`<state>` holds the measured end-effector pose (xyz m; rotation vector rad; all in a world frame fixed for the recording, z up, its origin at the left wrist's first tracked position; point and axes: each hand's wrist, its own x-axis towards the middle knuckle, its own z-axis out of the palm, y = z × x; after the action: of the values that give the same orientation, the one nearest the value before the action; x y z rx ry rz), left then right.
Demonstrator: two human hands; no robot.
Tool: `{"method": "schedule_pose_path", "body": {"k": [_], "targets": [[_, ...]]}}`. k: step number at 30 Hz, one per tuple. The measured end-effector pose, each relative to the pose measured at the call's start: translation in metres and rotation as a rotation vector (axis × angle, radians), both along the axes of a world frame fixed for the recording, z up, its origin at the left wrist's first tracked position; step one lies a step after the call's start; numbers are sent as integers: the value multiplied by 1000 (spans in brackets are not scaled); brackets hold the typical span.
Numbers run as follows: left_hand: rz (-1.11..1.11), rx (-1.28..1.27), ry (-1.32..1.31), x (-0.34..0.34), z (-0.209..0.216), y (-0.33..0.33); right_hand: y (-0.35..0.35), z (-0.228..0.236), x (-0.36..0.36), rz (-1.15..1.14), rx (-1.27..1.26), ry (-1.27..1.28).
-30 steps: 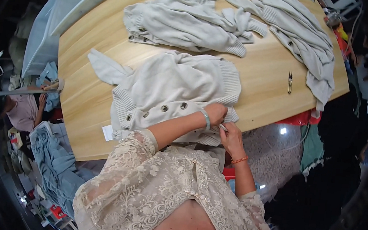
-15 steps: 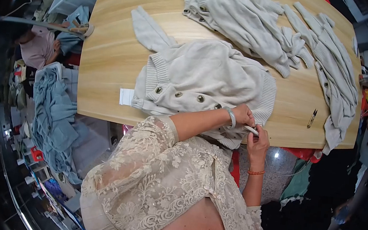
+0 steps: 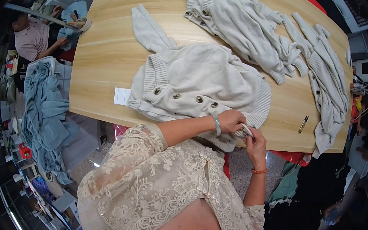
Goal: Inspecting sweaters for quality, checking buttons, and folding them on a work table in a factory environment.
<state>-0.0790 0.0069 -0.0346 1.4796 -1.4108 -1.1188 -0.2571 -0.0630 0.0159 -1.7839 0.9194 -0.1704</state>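
The pale grey knitted cardigan with dark round buttons (image 3: 201,76) lay on the pale wood-grain table (image 3: 105,53), its near right corner held at the table's near edge. Your left hand (image 3: 231,121) and right hand (image 3: 256,145) both had a pinching grip on its border, and the narrow fold between them showed as a fuller curve than a half second earlier. The cardigan's body kept its lie, so your handling seemed confined to that border. Slim black-and-gold metal thread snips (image 3: 303,124) lay apart, to the right.
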Motion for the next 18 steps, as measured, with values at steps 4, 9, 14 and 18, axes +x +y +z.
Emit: {"method": "schedule_pose_path", "body": {"k": [4,9,14,18], "targets": [[-55,32,75,6,2,-1,1,-4,-1,40,-93,-71],[-119,117,349,22,10,5,2,12,0,-38,395,-123],[25,-3,133,27,39,12,-1,15,1,-211,534,-239],[31,-177,-371,56,41,47,-6,46,-3,-366,660,-557]]}}
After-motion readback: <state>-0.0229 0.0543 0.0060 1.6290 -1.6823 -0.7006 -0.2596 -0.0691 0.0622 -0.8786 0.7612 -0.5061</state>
